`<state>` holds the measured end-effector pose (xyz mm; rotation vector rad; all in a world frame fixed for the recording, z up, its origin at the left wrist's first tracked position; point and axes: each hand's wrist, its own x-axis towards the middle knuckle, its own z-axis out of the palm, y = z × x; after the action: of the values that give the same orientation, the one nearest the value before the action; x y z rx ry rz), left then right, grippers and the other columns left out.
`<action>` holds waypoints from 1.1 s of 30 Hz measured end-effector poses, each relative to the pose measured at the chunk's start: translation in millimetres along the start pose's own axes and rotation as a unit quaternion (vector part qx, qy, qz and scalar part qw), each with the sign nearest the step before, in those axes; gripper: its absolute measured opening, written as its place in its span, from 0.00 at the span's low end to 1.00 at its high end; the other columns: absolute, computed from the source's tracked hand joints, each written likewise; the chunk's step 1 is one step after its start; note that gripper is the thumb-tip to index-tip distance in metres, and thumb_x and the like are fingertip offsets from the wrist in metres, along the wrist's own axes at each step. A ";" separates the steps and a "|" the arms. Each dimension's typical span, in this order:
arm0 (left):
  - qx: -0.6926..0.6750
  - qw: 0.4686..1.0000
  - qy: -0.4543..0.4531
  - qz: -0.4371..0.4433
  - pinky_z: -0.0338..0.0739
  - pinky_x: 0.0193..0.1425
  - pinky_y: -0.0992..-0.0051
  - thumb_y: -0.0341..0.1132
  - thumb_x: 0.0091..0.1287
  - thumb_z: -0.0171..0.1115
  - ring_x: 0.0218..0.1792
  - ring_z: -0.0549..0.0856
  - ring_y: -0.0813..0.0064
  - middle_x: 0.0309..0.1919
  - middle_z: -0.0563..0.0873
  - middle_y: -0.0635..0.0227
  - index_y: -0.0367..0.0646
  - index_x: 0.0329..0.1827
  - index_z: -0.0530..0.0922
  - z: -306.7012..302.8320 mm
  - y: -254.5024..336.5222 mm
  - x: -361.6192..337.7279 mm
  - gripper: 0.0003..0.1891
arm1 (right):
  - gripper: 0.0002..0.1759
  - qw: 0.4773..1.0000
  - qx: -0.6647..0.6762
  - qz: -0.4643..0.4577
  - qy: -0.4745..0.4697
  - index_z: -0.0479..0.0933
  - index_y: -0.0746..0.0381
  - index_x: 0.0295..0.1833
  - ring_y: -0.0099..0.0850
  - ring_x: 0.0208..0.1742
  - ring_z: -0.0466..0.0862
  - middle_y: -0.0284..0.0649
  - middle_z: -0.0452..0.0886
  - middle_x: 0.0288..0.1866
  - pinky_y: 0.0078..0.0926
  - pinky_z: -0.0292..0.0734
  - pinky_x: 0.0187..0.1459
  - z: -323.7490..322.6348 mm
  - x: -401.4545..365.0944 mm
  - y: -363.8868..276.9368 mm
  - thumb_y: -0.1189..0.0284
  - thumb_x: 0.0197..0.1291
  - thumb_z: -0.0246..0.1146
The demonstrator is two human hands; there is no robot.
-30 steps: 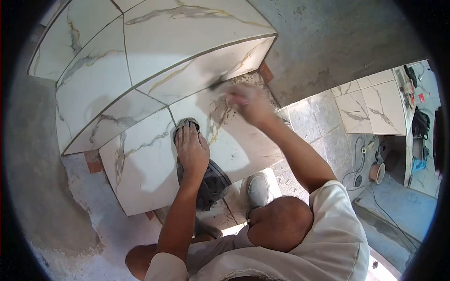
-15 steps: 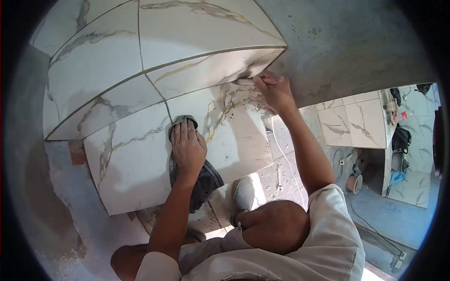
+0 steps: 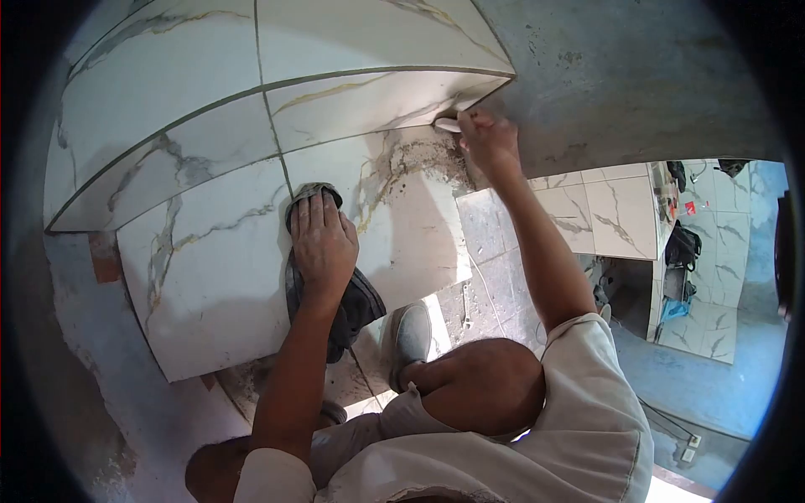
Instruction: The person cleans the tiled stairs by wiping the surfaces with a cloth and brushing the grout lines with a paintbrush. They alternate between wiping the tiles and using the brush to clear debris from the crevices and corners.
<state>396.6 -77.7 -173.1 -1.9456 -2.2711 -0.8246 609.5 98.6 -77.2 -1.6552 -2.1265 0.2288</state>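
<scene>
My left hand point(image 3: 323, 243) lies flat on a crumpled dark cloth point(image 3: 356, 306), its fingers stretched out and close together. Beneath the cloth is a white marble-patterned tile step point(image 3: 226, 277). My right hand point(image 3: 493, 144) is closed at the inner right corner, where the upright tile point(image 3: 352, 105) meets the grey wall. From its fingers sticks out a small pale tool with a rounded flat end point(image 3: 448, 125); the rest of it is hidden in my grip. Crumbly mortar residue point(image 3: 423, 159) is spread over the step just below that hand.
A higher tiled step point(image 3: 377, 38) rises at the back, against a grey plastered wall point(image 3: 620, 84). My shoe point(image 3: 412, 335) stands below the step's front edge. To the right are a tiled counter point(image 3: 616, 210), a black bag point(image 3: 683, 246) and a cable point(image 3: 667, 419).
The view has shifted, so the scene sits further left. My right hand has moved slightly within the corner, and the tool's rounded end shows more plainly. My left hand stays on the cloth.
</scene>
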 end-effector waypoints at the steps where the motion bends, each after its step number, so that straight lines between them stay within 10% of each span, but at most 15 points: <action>1: -0.002 1.000 -0.001 -0.001 0.69 0.69 0.55 0.33 0.63 0.58 0.59 0.78 0.50 0.55 0.82 0.48 0.29 0.53 0.79 0.0 -0.1 -0.2 0.18 | 0.16 1.000 -0.025 -0.013 0.003 0.79 0.62 0.31 0.45 0.30 0.85 0.48 0.82 0.26 0.37 0.80 0.37 6.6 -2.2 8.8 0.61 0.64 0.58; 7: -0.006 1.000 -0.003 -0.004 0.68 0.69 0.55 0.33 0.63 0.58 0.59 0.78 0.50 0.55 0.82 0.49 0.28 0.53 0.79 -0.6 -1.4 1.4 0.19 | 0.14 0.999 -0.013 0.033 -0.029 0.76 0.63 0.31 0.52 0.32 0.82 0.50 0.82 0.28 0.46 0.78 0.36 -27.8 -7.4 -3.1 0.63 0.61 0.62; 8: -0.001 1.000 -0.001 -0.001 0.68 0.69 0.55 0.33 0.63 0.59 0.59 0.78 0.49 0.55 0.82 0.49 0.28 0.53 0.79 0.8 -0.4 1.2 0.19 | 0.16 0.977 -0.148 -0.149 -0.038 0.76 0.63 0.29 0.52 0.32 0.82 0.48 0.83 0.29 0.46 0.78 0.36 -31.6 -2.8 -1.6 0.62 0.63 0.62; 11: -0.003 1.000 0.002 -0.001 0.68 0.69 0.55 0.33 0.63 0.58 0.59 0.78 0.49 0.54 0.82 0.49 0.29 0.53 0.79 1.7 -1.1 0.6 0.19 | 0.17 0.994 0.084 0.070 0.016 0.75 0.62 0.27 0.51 0.31 0.82 0.47 0.83 0.29 0.44 0.78 0.36 9.1 -3.6 5.0 0.62 0.63 0.61; 12: -0.003 1.000 0.003 0.003 0.68 0.69 0.55 0.33 0.63 0.58 0.59 0.78 0.49 0.54 0.82 0.49 0.29 0.53 0.79 1.5 -1.3 1.3 0.19 | 0.18 0.997 0.008 -0.030 0.075 0.75 0.63 0.26 0.52 0.28 0.82 0.48 0.82 0.25 0.44 0.78 0.34 9.6 -13.4 4.5 0.62 0.65 0.60; 16: -0.001 1.000 -0.006 0.002 0.68 0.69 0.55 0.33 0.63 0.59 0.59 0.78 0.49 0.54 0.82 0.49 0.29 0.52 0.79 0.4 -1.7 0.2 0.18 | 0.17 0.992 -0.118 0.045 0.009 0.77 0.63 0.28 0.53 0.29 0.82 0.50 0.81 0.25 0.44 0.78 0.33 -24.7 -48.3 -7.1 0.63 0.65 0.59; 22: 0.003 1.000 -0.009 0.000 0.69 0.68 0.55 0.33 0.63 0.59 0.58 0.79 0.50 0.54 0.82 0.49 0.29 0.52 0.79 -0.3 2.6 0.6 0.18 | 0.14 0.993 0.083 -0.003 0.079 0.78 0.64 0.29 0.54 0.30 0.83 0.53 0.81 0.25 0.45 0.78 0.33 8.0 -26.7 -4.3 0.64 0.62 0.62; 31: 0.015 1.000 -0.003 0.011 0.70 0.67 0.56 0.34 0.63 0.59 0.57 0.79 0.51 0.53 0.82 0.50 0.31 0.52 0.79 -1.5 0.9 3.9 0.18 | 0.09 0.991 0.022 0.130 -0.012 0.78 0.65 0.32 0.52 0.28 0.82 0.55 0.79 0.24 0.41 0.77 0.31 -54.4 -87.2 -1.2 0.71 0.60 0.62; 33: 0.015 1.000 -0.010 0.017 0.70 0.67 0.56 0.34 0.63 0.59 0.57 0.79 0.51 0.53 0.82 0.50 0.31 0.52 0.79 -1.6 2.8 1.4 0.18 | 0.12 0.981 0.172 0.093 0.016 0.79 0.67 0.33 0.30 0.21 0.84 0.43 0.81 0.21 0.28 0.75 0.25 -52.5 -72.7 -13.5 0.69 0.64 0.64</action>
<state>398.4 -77.0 -170.2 -1.9842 -2.2408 -0.7673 634.3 18.6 -42.2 -1.6335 -1.7855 0.5887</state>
